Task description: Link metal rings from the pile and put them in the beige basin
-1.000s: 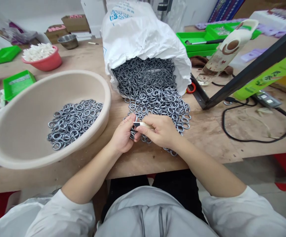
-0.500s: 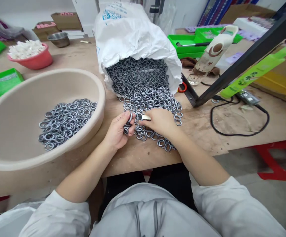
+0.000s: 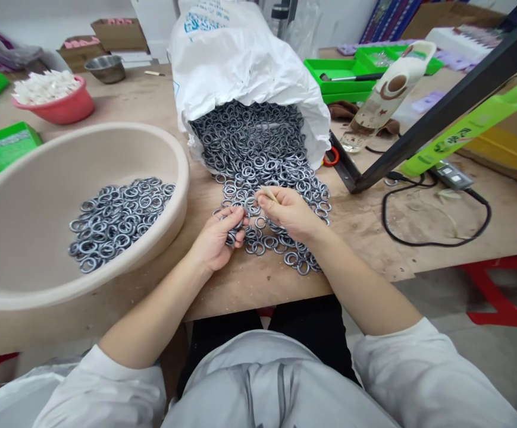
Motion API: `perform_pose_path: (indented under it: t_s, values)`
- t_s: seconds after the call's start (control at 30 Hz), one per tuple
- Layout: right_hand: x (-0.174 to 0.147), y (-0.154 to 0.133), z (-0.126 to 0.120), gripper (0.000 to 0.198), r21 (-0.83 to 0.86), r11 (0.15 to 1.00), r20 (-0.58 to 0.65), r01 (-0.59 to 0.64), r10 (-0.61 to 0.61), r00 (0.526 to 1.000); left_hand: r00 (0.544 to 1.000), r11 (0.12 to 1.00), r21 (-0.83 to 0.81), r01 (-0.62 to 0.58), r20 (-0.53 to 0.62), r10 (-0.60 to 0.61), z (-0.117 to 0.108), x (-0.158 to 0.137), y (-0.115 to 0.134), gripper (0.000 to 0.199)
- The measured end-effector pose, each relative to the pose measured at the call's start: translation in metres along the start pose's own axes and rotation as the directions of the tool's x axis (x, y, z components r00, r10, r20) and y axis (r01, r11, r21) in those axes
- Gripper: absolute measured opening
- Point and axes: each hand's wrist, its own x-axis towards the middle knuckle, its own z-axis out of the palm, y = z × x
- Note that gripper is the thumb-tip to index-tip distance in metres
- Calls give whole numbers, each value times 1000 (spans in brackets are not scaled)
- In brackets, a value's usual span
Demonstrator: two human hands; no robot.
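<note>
Several dark grey metal rings (image 3: pixel 232 236) lie in my left hand (image 3: pixel 216 238), its fingers curled round them and the thumb on top. Just to the right, my right hand (image 3: pixel 290 215) pinches a thin cream-coloured tool (image 3: pixel 269 194) whose kind I cannot make out. Its working end is hidden by the fingers. Both hands are over the front of a heap of loose rings (image 3: pixel 262 172), which spills from the mouth of a white sack (image 3: pixel 249 65). More rings (image 3: pixel 119 220) lie in the large beige basin (image 3: pixel 30 172) on the left.
A black metal frame post (image 3: pixel 441 101) slants up at the right, with a bottle (image 3: pixel 385 98) behind it and a black cable (image 3: pixel 387 220) below. Green trays (image 3: pixel 338 86) stand beyond. At the back left are a pink bowl (image 3: pixel 68 106) and a metal bowl (image 3: pixel 105 70).
My right hand has turned and lifted slightly, so the tool's cream end now points up and to the left. My left hand still holds rings, its thumb a little lower.
</note>
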Motion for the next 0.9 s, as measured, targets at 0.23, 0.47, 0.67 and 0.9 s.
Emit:
perform_pose_path:
  t_s: [0.23,0.47,0.67,0.9]
  values:
    - [-3,4,13,40,175,983,105,-46,28,994,982,995,66,72,172,-83,-2,-3,-2,46]
    - [-7,-3,10,24,-136,985,-1,101,-102,995,997,989,139,-48,60,40,-1,-3,-2,44]
    - [-9,-4,12,18,-417,867,-11,273,-306,952,995,973,210,-98,21,96,3,-4,-4,48]
    - [-12,-6,20,18,-302,937,-85,176,-210,974,990,963,228,-144,36,140,4,-3,-4,35]
